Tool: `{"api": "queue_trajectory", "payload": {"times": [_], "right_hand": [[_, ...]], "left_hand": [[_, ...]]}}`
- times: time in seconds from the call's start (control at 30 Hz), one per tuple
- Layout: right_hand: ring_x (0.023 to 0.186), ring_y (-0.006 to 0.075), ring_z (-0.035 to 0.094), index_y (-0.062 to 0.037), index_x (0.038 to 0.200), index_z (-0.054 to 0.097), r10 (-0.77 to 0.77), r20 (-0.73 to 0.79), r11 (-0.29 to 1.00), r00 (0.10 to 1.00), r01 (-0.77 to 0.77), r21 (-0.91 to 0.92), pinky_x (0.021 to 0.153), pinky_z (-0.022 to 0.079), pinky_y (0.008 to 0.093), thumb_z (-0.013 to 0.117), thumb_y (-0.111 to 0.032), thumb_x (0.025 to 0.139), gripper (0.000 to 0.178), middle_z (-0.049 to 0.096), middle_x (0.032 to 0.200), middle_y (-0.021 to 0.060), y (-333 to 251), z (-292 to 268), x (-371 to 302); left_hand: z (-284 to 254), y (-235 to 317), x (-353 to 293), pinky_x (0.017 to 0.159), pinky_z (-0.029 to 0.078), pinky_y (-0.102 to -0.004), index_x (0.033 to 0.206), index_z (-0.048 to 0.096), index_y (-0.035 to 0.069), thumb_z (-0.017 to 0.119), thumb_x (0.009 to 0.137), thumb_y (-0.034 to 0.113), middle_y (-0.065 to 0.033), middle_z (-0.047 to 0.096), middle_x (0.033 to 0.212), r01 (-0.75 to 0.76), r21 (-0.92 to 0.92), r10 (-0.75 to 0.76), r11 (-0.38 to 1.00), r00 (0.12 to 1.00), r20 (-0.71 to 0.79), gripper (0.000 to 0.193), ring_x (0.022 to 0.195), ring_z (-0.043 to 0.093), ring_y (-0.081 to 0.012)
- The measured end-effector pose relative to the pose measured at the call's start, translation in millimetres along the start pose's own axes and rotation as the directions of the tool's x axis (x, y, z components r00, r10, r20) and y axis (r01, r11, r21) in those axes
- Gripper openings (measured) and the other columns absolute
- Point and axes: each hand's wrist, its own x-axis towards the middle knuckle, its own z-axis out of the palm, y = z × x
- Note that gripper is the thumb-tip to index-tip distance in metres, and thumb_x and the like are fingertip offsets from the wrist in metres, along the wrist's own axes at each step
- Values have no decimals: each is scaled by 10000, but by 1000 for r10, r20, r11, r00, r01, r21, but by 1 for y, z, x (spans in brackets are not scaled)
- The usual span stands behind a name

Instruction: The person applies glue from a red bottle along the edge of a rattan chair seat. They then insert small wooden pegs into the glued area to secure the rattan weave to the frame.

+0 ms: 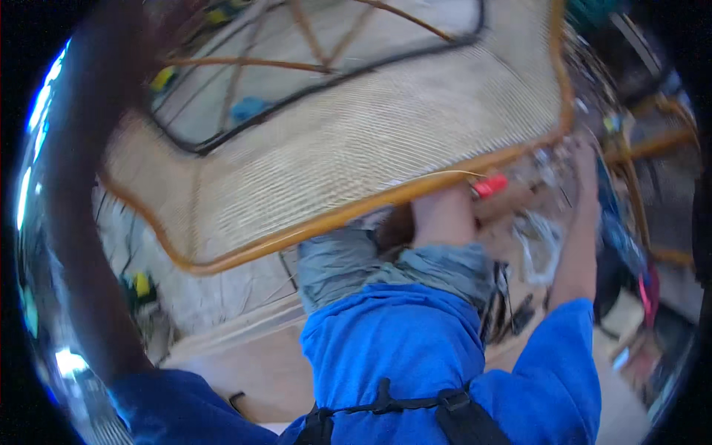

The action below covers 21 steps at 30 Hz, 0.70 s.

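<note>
Head view: the woven panel lies just beyond the shorts, its long axis rising rightward. The right hand, just beside its right end, looks nearer than the left hand; blur hides both grips, so I cannot tell.

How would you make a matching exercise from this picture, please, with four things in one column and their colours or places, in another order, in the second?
Column 1
1. woven panel
2. shirt
3. shorts
4. right hand

Column 2
A. grey-green
B. near the panel's lower right corner
C. bright blue
D. pale, with a brown rim

Right pairs: 1-D, 2-C, 3-A, 4-B
</note>
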Motion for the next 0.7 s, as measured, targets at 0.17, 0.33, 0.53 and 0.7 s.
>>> {"api": "queue_trajectory", "payload": {"times": [0.17,0.33,0.53,0.7], "right_hand": [[434,108,484,-14,769,580,496,-223,850,839,-522,-73,405,390,260,497,-197,870,225,548,598,45,15,-67,-146],[508,151,537,-15,806,614,582,-157,809,798,-587,14,473,411,312,540,-239,847,239,584,626,84,62,-46,-247],[691,270,600,-19,948,578,420,-212,745,883,-468,-475,638,462,375,507,-163,834,197,607,798,141,70,15,-261],[884,341,570,-50,976,577,340,-47,758,939,-304,-578,770,441,406,488,-145,831,195,597,953,176,34,47,-277]], "left_hand": [[171,164,-80,1024,294,-437,1246,410,12,720,657,134,-194,364,1333,-134,-620,343,773,910,231,676,1247,331,-359],[219,204,-154,982,313,-453,1195,431,13,689,689,135,-155,423,1258,-27,-605,160,796,973,167,580,1189,378,-354],[224,259,-171,934,383,-417,1031,557,44,630,733,95,-117,512,1156,-121,-860,326,496,944,56,311,1108,468,-305],[241,286,-151,907,414,-394,966,588,52,615,737,87,-100,551,1096,-155,-931,392,329,920,-14,233,1060,505,-286]]}}
